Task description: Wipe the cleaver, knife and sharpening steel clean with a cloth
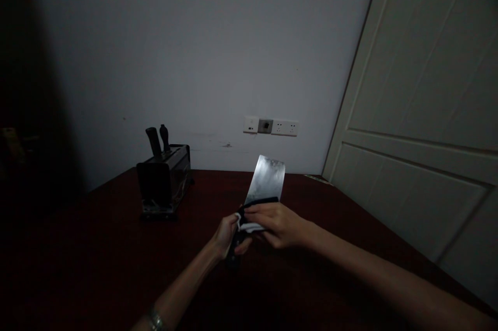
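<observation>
A cleaver [266,178] with a broad, shiny blade points up and away over the dark red table. My left hand [226,235] is closed around its black handle [233,256], whose lower end sticks out below the fingers. Across the lower part of the blade, my right hand [280,224] presses a folded dark and white cloth [252,226], fingers bent over it. The cloth and fingers hide the base of the blade. A bracelet [156,319] circles my left wrist.
A knife block [170,180] with two black-handled knives [158,140] stands left on the table [210,191]. Wall sockets [285,127] sit behind the cleaver. A pale panelled door [420,113] borders the table's right side. The lighting is dim.
</observation>
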Demonstrator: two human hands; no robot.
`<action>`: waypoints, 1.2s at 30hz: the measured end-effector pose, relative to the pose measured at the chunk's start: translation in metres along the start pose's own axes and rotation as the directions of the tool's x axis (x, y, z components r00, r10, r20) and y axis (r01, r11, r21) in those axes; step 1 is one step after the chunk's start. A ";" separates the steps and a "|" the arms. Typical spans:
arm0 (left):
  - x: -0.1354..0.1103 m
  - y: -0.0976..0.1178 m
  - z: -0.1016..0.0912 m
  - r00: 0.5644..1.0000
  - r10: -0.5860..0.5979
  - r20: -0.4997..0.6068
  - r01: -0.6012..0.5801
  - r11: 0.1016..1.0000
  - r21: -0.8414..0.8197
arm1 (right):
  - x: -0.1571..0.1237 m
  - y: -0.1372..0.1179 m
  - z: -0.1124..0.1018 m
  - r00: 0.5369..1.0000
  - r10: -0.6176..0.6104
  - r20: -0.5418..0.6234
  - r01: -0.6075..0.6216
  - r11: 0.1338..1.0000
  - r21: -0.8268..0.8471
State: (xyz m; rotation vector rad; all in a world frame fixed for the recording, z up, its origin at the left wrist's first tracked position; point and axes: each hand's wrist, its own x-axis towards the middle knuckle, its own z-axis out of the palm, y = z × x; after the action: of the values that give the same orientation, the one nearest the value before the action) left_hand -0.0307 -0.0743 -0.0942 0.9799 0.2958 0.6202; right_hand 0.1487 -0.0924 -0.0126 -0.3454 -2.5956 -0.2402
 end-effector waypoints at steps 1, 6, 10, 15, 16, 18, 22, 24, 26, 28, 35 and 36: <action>0.000 -0.001 0.000 1.000 -0.002 0.000 0.002 1.000 0.006 | 0.000 -0.002 0.000 1.000 -0.018 0.025 0.018 1.000 0.018; 0.001 0.001 0.004 1.000 -0.010 0.011 0.010 1.000 0.003 | 0.000 0.008 -0.019 0.999 0.020 0.049 -0.020 1.000 -0.014; 0.003 0.001 0.002 1.000 -0.015 -0.011 0.015 1.000 0.015 | -0.003 0.005 -0.010 0.999 0.008 0.033 -0.008 1.000 -0.002; 0.003 0.000 0.003 0.999 -0.043 -0.001 0.043 0.999 0.032 | -0.007 0.008 -0.009 0.998 -0.006 0.065 0.003 0.999 0.042; 0.003 0.000 0.004 0.999 -0.039 0.007 0.038 0.999 0.022 | -0.007 0.012 -0.013 0.998 0.015 0.057 -0.016 0.999 0.029; 0.002 0.001 0.006 1.000 -0.024 0.020 0.024 1.000 0.000 | -0.007 0.018 -0.020 0.998 0.059 0.012 -0.059 0.998 -0.013; 0.002 0.001 0.005 1.000 -0.012 0.015 0.012 1.000 0.009 | -0.008 0.006 -0.012 0.998 0.059 -0.015 -0.059 0.998 0.000; 0.002 0.000 0.004 1.000 -0.023 0.016 0.023 0.999 0.049 | -0.008 -0.001 -0.005 0.999 0.019 0.042 -0.020 0.999 0.036; 0.001 0.000 0.005 1.000 -0.026 0.013 0.025 0.998 0.063 | -0.008 0.000 -0.005 0.998 0.006 0.069 -0.008 0.999 0.031; 0.001 0.001 0.006 1.000 -0.027 0.015 0.026 0.998 0.048 | -0.007 0.011 -0.014 0.999 0.038 0.033 -0.037 0.999 -0.021; 0.003 -0.002 0.002 0.997 0.012 0.075 -0.012 1.000 0.008 | -0.002 0.021 -0.008 0.981 0.121 -0.153 -0.138 0.985 -0.106; 0.004 -0.003 0.001 0.997 0.019 0.071 -0.020 1.000 0.004 | -0.002 0.017 -0.002 0.988 0.090 -0.126 -0.101 0.991 -0.088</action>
State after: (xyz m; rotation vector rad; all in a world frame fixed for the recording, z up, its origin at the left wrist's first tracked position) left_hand -0.0258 -0.0739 -0.0962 1.0083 0.2256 0.6016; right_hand 0.1565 -0.0774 -0.0101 -0.4728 -2.4452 -0.3402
